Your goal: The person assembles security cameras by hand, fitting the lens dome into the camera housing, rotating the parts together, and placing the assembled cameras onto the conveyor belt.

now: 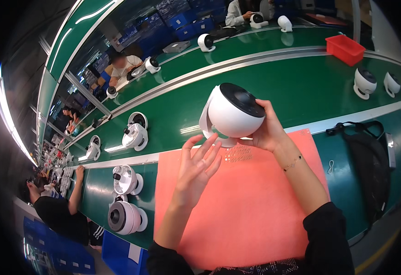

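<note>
A white ball-shaped camera (232, 120) with a black face and a curved white stand is held up over the pink mat (246, 206). My right hand (269, 133) grips it from the right side, its thumb by the black face and its other fingers partly hidden beneath. My left hand (196, 167) is open with the fingers spread, palm up, just below the stand. Whether its fingertips touch the stand I cannot tell. Under the camera, rows of small shiny round pieces (238, 154) lie at the mat's far edge.
Left of the mat are a grey-faced camera (124, 217) and an opened camera housing (126, 179). More housings (136, 133) stand on the green belt (177, 120). At right are finished-looking cameras (364, 82), a red bin (345, 48) and a black bag (367, 160). Co-workers sit left and opposite.
</note>
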The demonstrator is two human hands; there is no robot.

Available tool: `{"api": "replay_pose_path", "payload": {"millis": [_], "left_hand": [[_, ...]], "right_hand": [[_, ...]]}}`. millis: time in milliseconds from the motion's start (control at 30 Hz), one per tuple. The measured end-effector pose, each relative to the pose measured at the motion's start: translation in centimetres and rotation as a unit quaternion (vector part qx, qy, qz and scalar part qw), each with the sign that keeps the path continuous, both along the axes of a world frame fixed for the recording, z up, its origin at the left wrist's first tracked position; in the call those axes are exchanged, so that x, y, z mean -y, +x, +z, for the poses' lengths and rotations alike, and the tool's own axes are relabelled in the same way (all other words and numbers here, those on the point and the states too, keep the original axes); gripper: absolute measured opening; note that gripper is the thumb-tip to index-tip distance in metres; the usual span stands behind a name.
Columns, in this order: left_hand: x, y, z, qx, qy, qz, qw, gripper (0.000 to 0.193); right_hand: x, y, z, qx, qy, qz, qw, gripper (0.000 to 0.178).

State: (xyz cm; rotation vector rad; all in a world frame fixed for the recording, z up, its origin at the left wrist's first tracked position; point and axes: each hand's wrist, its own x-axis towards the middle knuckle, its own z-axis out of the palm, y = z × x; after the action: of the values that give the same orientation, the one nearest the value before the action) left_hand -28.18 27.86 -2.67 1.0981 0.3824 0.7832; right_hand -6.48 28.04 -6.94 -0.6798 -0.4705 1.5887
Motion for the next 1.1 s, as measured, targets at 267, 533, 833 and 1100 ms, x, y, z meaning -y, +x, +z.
{"api": "replay_pose_path", "payload": {"millis": [267,533,833,1100], "left_hand": [[-0.8,1.2,-5.1,-0.054,0.073,-0.041,0.995,0.065],[-2.6,1.6,-11.1,-0.056,-0.087,-0.033,0.994,0.054],[-17.2,-4.3,-15.0,0.153,-0.206,0.349,0.901,0.078],[-26.6,-14.2,-15.9,0.128,-0.169,0.525,0.824,0.090]], "right_hand": [[0.5,2.1,-3.4,0.030,0.166,-0.145,0.975,0.063],[0.4,2.0,-1.4,0.201,0.290,-0.091,0.931,0.080],[-2.4,4.7,-5.5,-0.039,0.058,-0.168,0.983,0.041],[-2.6,4.7,-6.2,0.057,-0.098,-0.260,0.959,0.064]]}}
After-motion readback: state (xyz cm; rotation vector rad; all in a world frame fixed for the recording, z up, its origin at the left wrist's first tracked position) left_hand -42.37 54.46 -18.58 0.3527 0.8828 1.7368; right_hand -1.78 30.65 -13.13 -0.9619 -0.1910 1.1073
